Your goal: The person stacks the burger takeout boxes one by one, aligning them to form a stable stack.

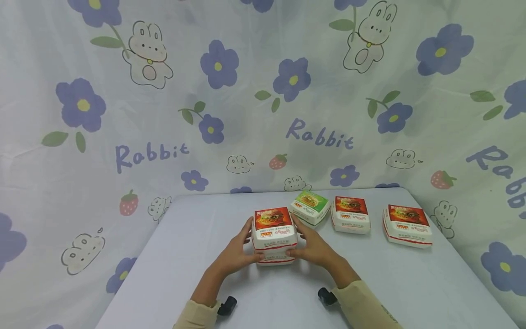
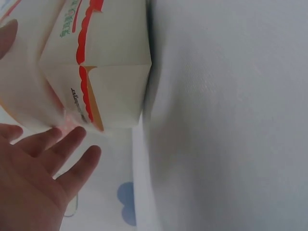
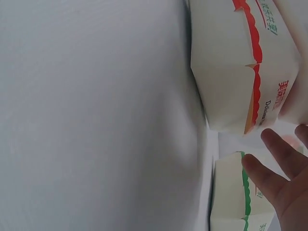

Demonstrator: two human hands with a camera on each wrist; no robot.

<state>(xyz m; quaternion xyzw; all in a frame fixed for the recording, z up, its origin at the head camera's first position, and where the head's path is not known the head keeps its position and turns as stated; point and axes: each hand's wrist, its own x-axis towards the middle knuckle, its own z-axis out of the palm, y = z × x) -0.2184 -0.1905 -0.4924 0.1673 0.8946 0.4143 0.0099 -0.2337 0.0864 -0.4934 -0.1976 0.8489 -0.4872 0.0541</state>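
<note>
Two red-and-white burger boxes are stacked in front of me: an upper box (image 1: 274,234) sits over a lower box (image 1: 276,261). My left hand (image 1: 235,253) holds the upper box's left side, its thumb at the front near the seam between the boxes. On the opposite side my right hand (image 1: 315,248) grips the same box, thumb also at the front. In the left wrist view, the lower fingers of the left hand (image 2: 38,168) spread beside the lower box (image 2: 115,48). The right wrist view has the right hand's fingertips (image 3: 269,139) just past the lower box (image 3: 226,62).
Behind the right hand stands a green-topped burger box (image 1: 310,208). Farther right are two red-topped boxes, one in the middle (image 1: 351,214) and one near the table's right edge (image 1: 408,225). A patterned cloth (image 1: 246,114) hangs behind the white table (image 1: 197,219).
</note>
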